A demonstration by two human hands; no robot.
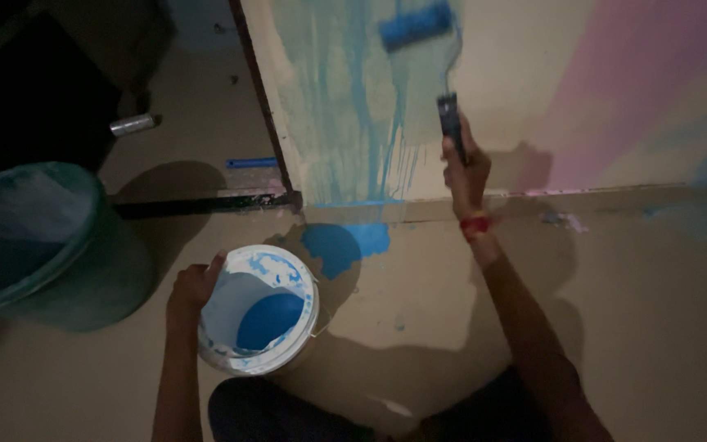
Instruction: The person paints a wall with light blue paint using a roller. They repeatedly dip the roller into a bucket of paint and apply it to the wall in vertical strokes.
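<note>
- While the person crouches on the floor (656,327), the right hand (464,168) is clenched around the dark handle of a paint roller (416,24), arm stretched up toward the wall (517,82).
- The roller's blue sleeve lies against the wall near the top edge of the view, tilted a little, with its thin wire frame curving down to the handle.
- Around the roller the wall carries a pale blue patch with thin streaks running down to the base; farther right the wall is pink.
- A red band (476,223) sits on the right wrist.
- The left hand (192,286) grasps the rim of a white bucket (243,356) at its left side, fingers hooked over the edge.
- The bucket stands on the floor in front of the person, tipped slightly, with blue paint pooled in its bottom and blue smears on its inner wall.
- A blue paint spill (341,244) marks the floor just beyond the bucket, at the foot of the wall.
- A large green tub (34,245) stands to the left, well apart from the bucket.
- A small silvery can (132,124) lies on the floor farther back on the left.
</note>
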